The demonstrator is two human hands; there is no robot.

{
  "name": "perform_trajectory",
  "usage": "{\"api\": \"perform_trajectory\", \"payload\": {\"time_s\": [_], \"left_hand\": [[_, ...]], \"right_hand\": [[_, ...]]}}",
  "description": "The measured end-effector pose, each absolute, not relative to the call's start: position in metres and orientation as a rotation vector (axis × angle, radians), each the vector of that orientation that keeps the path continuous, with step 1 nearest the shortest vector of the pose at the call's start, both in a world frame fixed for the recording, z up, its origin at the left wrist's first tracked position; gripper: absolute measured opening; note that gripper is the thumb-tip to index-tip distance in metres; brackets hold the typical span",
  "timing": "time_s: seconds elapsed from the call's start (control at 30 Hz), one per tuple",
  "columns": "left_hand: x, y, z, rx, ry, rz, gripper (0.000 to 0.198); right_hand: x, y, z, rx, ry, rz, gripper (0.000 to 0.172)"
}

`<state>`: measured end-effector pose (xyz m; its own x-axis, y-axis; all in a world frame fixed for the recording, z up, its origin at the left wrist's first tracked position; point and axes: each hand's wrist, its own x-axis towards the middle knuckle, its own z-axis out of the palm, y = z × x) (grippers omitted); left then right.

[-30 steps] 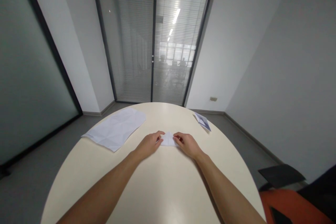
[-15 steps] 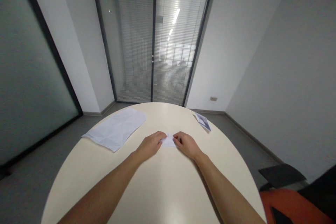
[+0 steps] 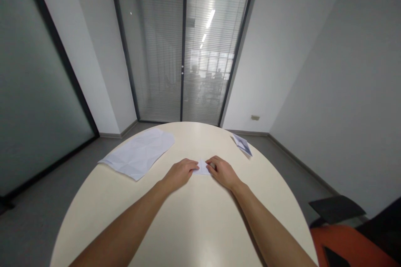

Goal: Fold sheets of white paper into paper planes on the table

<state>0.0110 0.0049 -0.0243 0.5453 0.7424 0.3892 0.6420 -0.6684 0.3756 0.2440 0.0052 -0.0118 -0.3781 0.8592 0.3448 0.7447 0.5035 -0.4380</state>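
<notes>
Folded white paper (image 3: 202,168), one: centre of frame, on bench (image 3: 188,221). Left hand (image 3: 181,171): fingertips, parted a second ago, now closed on its left end, seemingly steadying it. Right hand (image 3: 223,172): at right end; grip cannot be told.

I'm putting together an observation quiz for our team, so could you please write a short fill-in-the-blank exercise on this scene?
1. The left hand and right hand both touch a small white piece of ____.
2. The large creased sheet lies on the person's ____ side of the round table.
3. The folded piece near the table's far edge is closer to the ____ hand.

Missing words: paper; left; right.
</notes>
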Motion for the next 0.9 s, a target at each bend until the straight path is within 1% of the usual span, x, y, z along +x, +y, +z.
{"api": "perform_trajectory", "payload": {"time_s": [0.13, 0.37, 0.5, 0.83, 0.9], "left_hand": [[0.011, 0.005, -0.025, 2.589, 1.173, 0.783, 0.031], [0.009, 0.006, -0.026, 2.601, 1.111, 0.809, 0.031], [0.008, 0.006, -0.026, 2.629, 1.065, 0.797, 0.034], [0.01, -0.001, -0.018, 2.616, 1.064, 0.813, 0.029], [0.01, -0.002, -0.016, 2.634, 1.048, 0.817, 0.032]], "right_hand": [[0.244, 0.006, -0.013, -1.264, -2.233, 0.266, 0.022], [0.241, 0.005, -0.014, -1.022, -2.393, 0.205, 0.033], [0.241, 0.005, -0.014, -0.984, -2.451, 0.203, 0.041], [0.242, 0.001, -0.006, -0.972, -2.541, 0.363, 0.043], [0.242, 0.0, -0.005, -0.977, -2.535, 0.398, 0.045]]}}
